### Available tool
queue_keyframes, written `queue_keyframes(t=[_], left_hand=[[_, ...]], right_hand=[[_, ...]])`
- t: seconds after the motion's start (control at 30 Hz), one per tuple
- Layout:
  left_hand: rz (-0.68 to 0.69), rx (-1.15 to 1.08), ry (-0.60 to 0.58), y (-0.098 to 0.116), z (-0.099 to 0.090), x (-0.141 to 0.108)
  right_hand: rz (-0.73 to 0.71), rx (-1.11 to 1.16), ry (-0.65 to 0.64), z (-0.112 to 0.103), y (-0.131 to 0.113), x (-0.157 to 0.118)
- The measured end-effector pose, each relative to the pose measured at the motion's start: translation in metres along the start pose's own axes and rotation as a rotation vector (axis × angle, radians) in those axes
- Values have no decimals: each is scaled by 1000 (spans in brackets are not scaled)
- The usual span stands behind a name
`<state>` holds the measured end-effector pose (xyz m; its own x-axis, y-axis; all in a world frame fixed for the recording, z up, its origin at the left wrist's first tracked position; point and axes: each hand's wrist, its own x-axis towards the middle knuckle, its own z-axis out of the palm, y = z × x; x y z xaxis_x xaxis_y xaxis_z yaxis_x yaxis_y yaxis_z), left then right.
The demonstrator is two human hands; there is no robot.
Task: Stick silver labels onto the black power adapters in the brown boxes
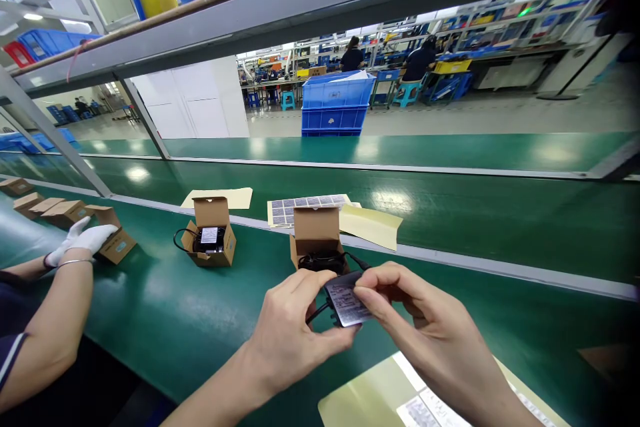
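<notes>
My left hand point(295, 327) grips a black power adapter point(336, 287) by its side, thumb below and fingers on top. A silvery printed label point(347, 303) lies on the adapter's upper face. At the label's right edge, my right hand point(415, 320) pinches with thumb and forefinger; whether that edge is stuck down is hidden by the fingers. Just behind the adapter stands an open cardboard box point(316, 223) with a coiled black cable point(320, 260) inside. In the lower right, under my right forearm, is a yellowish backing sheet point(365, 400) bearing more labels.
Left of me, a co-worker's white-gloved hands point(83, 240) touch a small box point(119, 247). Another open box point(215, 252) holds a labelled adapter. Label sheets point(305, 208) and yellow paper point(373, 225) lie by the metal strip. A shelf beam point(240, 17) crosses overhead.
</notes>
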<state>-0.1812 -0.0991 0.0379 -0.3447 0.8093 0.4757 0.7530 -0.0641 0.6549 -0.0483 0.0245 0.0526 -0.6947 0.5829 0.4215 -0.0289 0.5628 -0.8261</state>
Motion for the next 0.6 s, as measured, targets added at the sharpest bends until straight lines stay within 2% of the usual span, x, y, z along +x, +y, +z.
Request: queue_keyframes(t=[0.13,0.23,0.4,0.47,0.5,0.6], left_hand=[[12,20,4,-2,-1,0],[16,13,2,-2,0,-1],[98,46,63,-3,4,-3],[132,68,81,-6,6,-4],[144,77,83,-7,7,-4],[176,96,73,-11,9,-3]], right_hand=[[0,-23,-9,0,-2,1],[-51,-80,6,1,-2,-2],[-232,-264,159,6,5,-4],[-162,-253,192,7,10,0],[-76,-200,156,7,12,2],[184,71,-72,8,17,7]])
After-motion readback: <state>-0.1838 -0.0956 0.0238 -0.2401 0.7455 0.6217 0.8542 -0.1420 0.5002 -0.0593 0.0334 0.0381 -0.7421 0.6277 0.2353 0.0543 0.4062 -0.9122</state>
